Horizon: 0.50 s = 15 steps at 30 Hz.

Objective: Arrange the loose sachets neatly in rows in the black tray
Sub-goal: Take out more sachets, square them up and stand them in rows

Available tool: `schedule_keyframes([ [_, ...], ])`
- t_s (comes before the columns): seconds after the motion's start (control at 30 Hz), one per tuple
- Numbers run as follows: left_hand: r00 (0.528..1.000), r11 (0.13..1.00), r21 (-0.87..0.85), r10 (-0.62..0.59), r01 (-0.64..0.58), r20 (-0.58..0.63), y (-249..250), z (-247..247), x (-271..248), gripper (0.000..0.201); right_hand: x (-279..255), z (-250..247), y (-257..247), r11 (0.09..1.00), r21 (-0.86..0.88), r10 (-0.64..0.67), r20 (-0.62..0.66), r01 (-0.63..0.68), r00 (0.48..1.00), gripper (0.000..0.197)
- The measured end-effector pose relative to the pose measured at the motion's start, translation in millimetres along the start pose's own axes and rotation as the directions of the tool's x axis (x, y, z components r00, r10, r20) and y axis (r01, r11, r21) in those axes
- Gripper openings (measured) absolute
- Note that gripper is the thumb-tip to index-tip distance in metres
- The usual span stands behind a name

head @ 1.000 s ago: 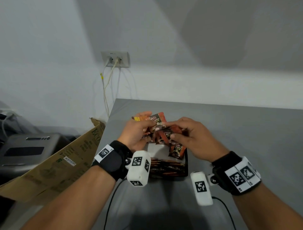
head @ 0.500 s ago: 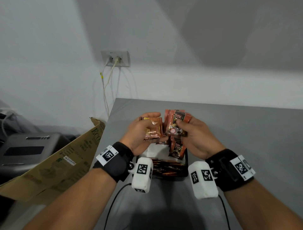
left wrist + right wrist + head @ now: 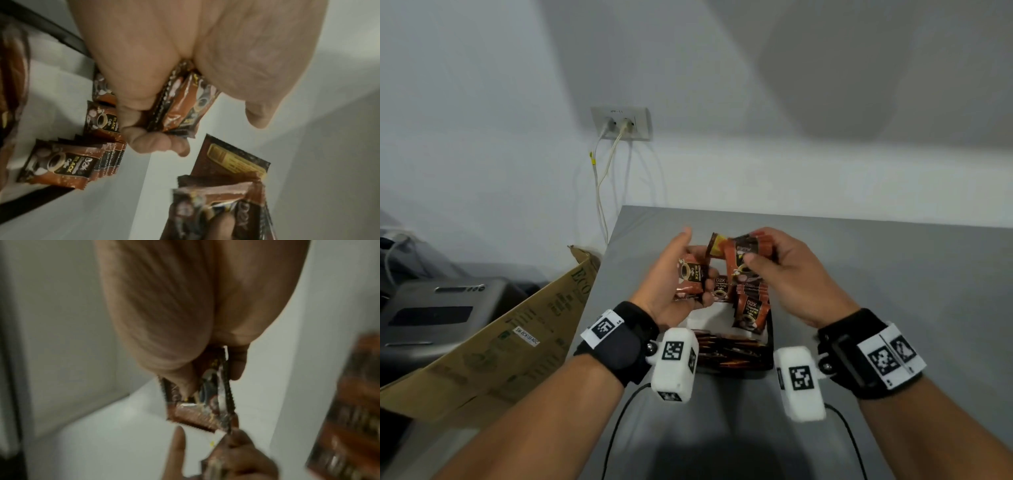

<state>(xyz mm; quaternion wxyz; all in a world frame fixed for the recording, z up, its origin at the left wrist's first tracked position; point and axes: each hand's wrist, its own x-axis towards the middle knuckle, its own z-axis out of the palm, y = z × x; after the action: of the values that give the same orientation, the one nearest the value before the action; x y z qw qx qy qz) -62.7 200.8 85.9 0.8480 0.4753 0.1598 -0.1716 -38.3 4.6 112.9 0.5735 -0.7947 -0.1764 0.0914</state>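
Observation:
Both hands hover above the black tray (image 3: 769,346) on the grey table. My left hand (image 3: 681,277) grips a small stack of brown-orange coffee sachets (image 3: 693,279), its fingers curled round them (image 3: 180,104) and its thumb raised. My right hand (image 3: 780,267) pinches a fanned bunch of sachets (image 3: 739,251) between thumb and fingers (image 3: 207,389). In the tray a row of upright sachets (image 3: 751,310) leans at the right, and flat dark sachets (image 3: 726,353) fill its near end. The tray's white floor (image 3: 61,91) shows between them.
The grey table (image 3: 893,274) stretches right and toward the white wall. A flattened cardboard box (image 3: 493,342) leans at the table's left edge, with a grey machine (image 3: 431,315) behind it. A wall socket (image 3: 621,121) has cables hanging down.
The two hands have drawn apart, each with its own bunch of sachets. The left hand has turned palm up and its thumb has lifted.

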Motion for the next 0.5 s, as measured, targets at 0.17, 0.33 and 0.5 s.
schedule_keyframes([
  [0.17, 0.997, 0.999, -0.029, 0.015, -0.018, -0.073, 6, -5, 1, 0.027, -5, -8, 5, 0.949, -0.246, -0.148, 0.208, 0.198, 0.967, 0.038],
  [0.33, 0.973, 0.98, 0.026, 0.2, -0.199, -0.111, 10, -5, 3, 0.041, -5, -6, 13, 0.815, 0.568, 0.104, 0.049, -0.114, 0.993, 0.033],
  [0.5, 0.949, 0.945, 0.129, 0.31, -0.3, -0.064, 0, 11, 2, 0.044, 1, 14, 11, 0.743, 0.632, 0.23, 0.071, -0.222, 0.971, 0.029],
])
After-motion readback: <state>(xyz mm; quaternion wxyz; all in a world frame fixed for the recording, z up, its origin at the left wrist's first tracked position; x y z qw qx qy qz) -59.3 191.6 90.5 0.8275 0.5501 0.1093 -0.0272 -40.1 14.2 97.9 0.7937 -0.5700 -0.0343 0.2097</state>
